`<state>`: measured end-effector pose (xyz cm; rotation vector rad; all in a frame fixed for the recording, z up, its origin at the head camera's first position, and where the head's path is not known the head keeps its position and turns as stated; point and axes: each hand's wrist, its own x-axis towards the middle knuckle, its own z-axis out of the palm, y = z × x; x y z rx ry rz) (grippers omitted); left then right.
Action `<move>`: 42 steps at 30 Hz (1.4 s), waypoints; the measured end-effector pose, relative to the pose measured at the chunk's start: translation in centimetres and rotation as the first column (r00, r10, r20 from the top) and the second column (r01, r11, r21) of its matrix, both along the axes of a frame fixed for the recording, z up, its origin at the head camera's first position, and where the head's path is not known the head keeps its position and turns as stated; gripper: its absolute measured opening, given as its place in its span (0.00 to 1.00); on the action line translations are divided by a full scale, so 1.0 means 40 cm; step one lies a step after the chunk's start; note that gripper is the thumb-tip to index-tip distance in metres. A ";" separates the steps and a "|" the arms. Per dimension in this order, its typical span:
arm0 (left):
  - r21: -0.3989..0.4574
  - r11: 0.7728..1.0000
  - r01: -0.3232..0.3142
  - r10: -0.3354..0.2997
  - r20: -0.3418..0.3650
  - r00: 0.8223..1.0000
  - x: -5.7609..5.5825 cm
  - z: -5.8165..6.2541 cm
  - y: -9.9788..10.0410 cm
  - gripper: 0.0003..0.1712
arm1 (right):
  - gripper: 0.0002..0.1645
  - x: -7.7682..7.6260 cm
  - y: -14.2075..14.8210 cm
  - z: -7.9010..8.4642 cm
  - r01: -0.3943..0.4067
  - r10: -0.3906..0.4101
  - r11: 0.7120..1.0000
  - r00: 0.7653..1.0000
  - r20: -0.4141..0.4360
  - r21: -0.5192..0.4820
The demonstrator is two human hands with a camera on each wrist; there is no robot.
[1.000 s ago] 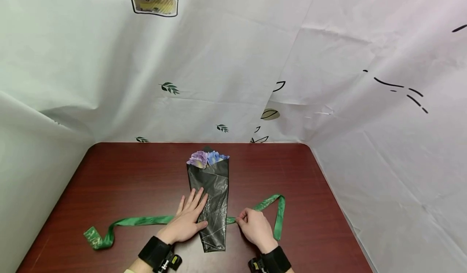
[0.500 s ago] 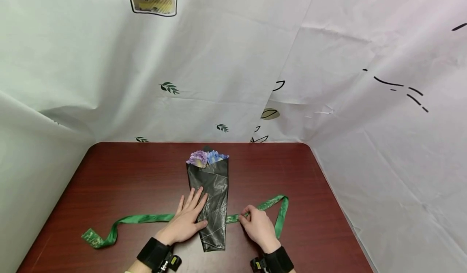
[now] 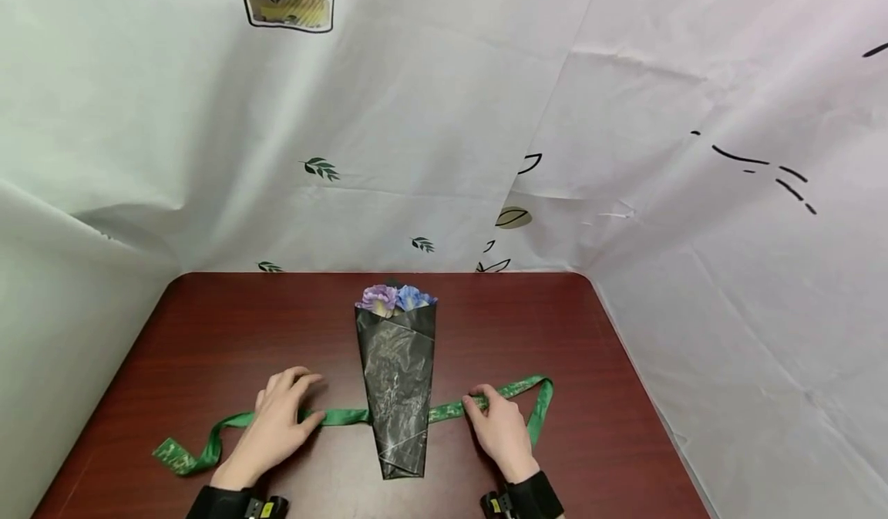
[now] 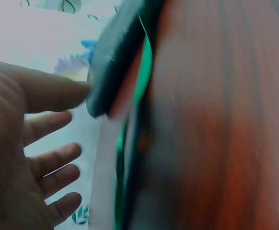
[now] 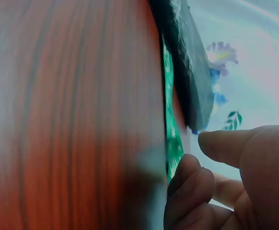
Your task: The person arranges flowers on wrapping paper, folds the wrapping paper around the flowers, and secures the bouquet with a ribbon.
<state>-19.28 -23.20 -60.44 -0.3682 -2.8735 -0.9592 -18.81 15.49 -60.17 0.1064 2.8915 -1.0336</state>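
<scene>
A bouquet in black wrapping [image 3: 397,388] lies on the table, with purple and blue flowers [image 3: 395,298] showing at its far end. Under it runs a green ribbon [image 3: 347,417], out to both sides. My left hand [image 3: 277,419] hovers over the ribbon's left part; in the left wrist view its thumb and fingers are spread apart with nothing between them. To the right of the bouquet, my right hand [image 3: 501,430] is at the ribbon, thumb apart from the fingers. The right wrist view has those fingertips [image 5: 190,165] right at the ribbon [image 5: 174,143], overlapping it.
The dark red-brown table [image 3: 610,442] has rounded far corners. A white cloth [image 3: 416,118] with printed plants and leaves hangs behind and along the sides. The ribbon's left end [image 3: 173,455] is folded over, and its right part [image 3: 543,403] bends back sharply.
My left hand has lifted off the bouquet and moved left over the ribbon. My right hand has slid slightly right along the ribbon, and its thumb and fingers have parted.
</scene>
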 end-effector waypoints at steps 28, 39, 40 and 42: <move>-0.043 0.993 0.108 -0.111 -0.066 0.992 -0.027 0.031 -0.085 0.18 | 0.12 0.006 -0.035 -0.008 0.052 -0.057 0.998 0.980 -0.189 -0.032; -0.033 0.997 0.067 -0.075 -0.409 0.909 -0.047 0.088 -0.101 0.38 | 0.59 -0.005 -0.054 0.005 0.101 -0.105 0.640 0.994 0.044 -0.761; -0.021 0.999 0.046 -0.051 -0.430 0.901 -0.049 0.090 -0.097 0.37 | 0.59 -0.005 -0.057 0.007 0.136 -0.123 0.575 0.989 0.080 -0.806; 0.012 1.000 0.012 -0.005 -0.462 0.887 -0.053 0.094 -0.085 0.34 | 0.54 -0.005 -0.062 0.013 0.192 -0.148 0.458 0.979 0.139 -0.868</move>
